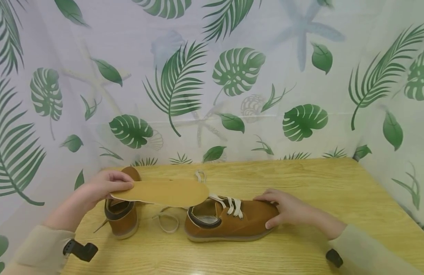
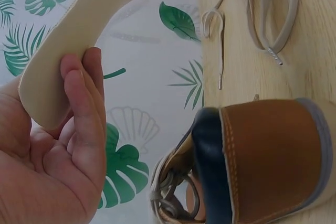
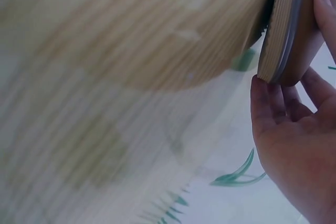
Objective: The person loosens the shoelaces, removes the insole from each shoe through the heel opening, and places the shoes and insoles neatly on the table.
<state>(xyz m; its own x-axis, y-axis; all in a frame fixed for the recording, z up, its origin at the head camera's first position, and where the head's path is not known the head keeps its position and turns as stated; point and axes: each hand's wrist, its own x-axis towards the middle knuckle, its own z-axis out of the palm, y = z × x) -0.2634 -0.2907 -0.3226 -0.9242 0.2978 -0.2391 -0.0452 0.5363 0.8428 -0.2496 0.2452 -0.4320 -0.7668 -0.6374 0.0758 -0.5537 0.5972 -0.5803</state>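
Observation:
My left hand [image 1: 103, 187] pinches a flat tan insole [image 1: 164, 192] by one end, between thumb and fingers. The insole's other end hangs over the opening of a brown lace-up shoe [image 1: 246, 221] lying sideways on the table. In the left wrist view the insole's pale underside [image 2: 73, 40] shows. Around the toe of that shoe, my right hand [image 1: 287, 208] has its thumb on the near side and fingers on the far side. A second brown shoe [image 1: 124, 223] stands below my left hand, its heel towards me and its middle partly covered by the hand and insole.
Both shoes rest on a wooden-topped table [image 1: 318, 252]. A loose pale shoelace [image 1: 169, 225] loops on the wood between them. Behind the table hangs a white cloth [image 1: 253, 141] printed with green leaves.

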